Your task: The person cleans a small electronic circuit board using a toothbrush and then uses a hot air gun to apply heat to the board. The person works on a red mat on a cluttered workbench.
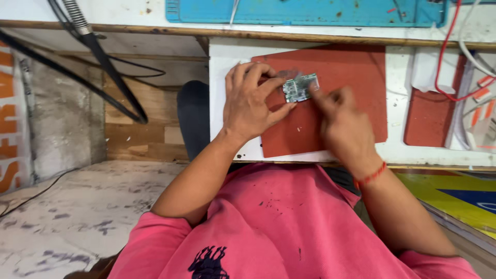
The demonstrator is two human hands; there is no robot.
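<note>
A small green circuit board lies over a red mat on a white pull-out shelf. My left hand pinches the board's left edge between thumb and fingers. My right hand, blurred by motion, touches the board's right side with its fingertips; a red thread band circles that wrist. Whether the right hand holds a tool cannot be told.
A blue mat lies on the bench top above. A second red pad, red wire and white cables lie at the right. Black cables hang at the left over a stained floor.
</note>
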